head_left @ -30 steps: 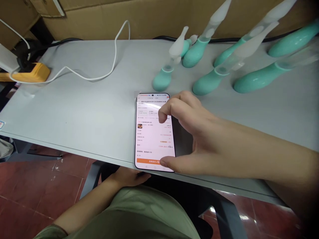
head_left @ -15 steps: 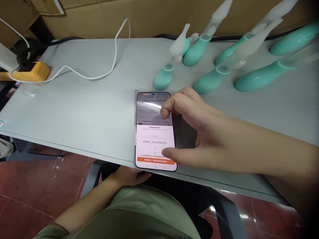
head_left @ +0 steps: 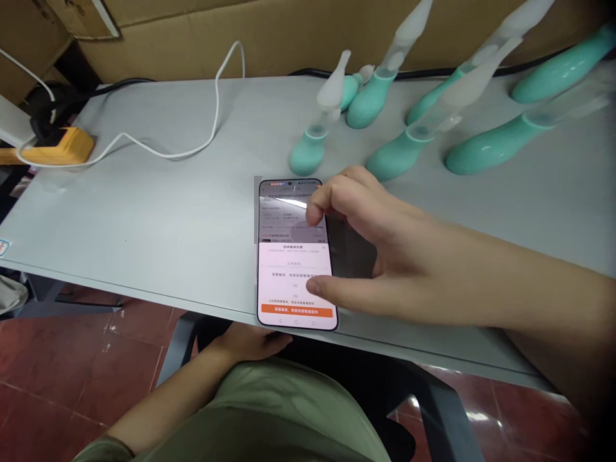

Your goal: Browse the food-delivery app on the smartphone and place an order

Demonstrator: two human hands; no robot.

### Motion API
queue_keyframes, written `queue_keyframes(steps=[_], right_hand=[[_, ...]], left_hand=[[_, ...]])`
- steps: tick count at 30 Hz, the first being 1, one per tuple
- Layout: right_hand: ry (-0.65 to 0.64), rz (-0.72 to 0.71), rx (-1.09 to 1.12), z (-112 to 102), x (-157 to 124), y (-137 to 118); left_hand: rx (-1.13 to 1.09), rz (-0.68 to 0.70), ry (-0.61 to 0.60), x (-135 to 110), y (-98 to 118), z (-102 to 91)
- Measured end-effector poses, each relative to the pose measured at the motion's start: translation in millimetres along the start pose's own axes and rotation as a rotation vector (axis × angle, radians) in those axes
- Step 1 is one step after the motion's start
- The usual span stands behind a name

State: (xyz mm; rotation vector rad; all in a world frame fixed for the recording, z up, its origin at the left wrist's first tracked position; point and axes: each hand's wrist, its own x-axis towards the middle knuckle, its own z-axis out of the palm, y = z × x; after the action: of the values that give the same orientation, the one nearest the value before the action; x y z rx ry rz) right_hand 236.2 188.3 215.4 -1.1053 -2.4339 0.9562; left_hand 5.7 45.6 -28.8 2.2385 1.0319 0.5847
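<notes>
A smartphone (head_left: 294,282) lies face up near the front edge of the grey table. White and orange panels light the lower half of its screen, and a bright reflection crosses the upper half. Over its right side hovers my right hand (head_left: 370,237), holding nothing, with the thumb apart from the curled fingers. The thumb tip is over the lower screen; whether it touches the glass I cannot tell. My left hand (head_left: 243,341) rests low at my lap below the table edge. Its thumb shows, but the other fingers are mostly hidden.
Several teal bulbs with clear necks and white tapered tips, such as the small front bulb (head_left: 307,153), stand behind and right of the phone. A white cable (head_left: 163,154) runs to a yellow power strip (head_left: 72,146) at left. Cardboard (head_left: 192,38) lines the back.
My right thumb has moved slightly up the screen. The whole view has shifted a little, moving the table items slightly left. The left hand stays put.
</notes>
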Motion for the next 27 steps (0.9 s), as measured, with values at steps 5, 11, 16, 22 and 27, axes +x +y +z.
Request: queue_keyframes(steps=[5,11,16,22,27], right_hand=[[0.037,-0.005,0.04,-0.1,1.6,4.2],[0.082,0.023,0.07,-1.9,6.9,5.9],[0.074,-0.013,0.045,-2.8,6.0,5.8],[0.067,-0.062,0.026,-4.8,4.7,6.7],[0.061,-0.05,0.022,-4.4,5.2,5.9]], left_hand=[[0.027,-0.017,0.005,-1.4,0.1,-0.6],[0.049,-0.02,-0.005,-2.5,-0.9,0.0],[0.051,-0.022,-0.008,-2.1,-1.6,0.1],[0.045,-0.038,-0.009,-2.9,-1.7,0.4],[0.04,-0.016,0.011,-2.6,-1.2,-1.6]])
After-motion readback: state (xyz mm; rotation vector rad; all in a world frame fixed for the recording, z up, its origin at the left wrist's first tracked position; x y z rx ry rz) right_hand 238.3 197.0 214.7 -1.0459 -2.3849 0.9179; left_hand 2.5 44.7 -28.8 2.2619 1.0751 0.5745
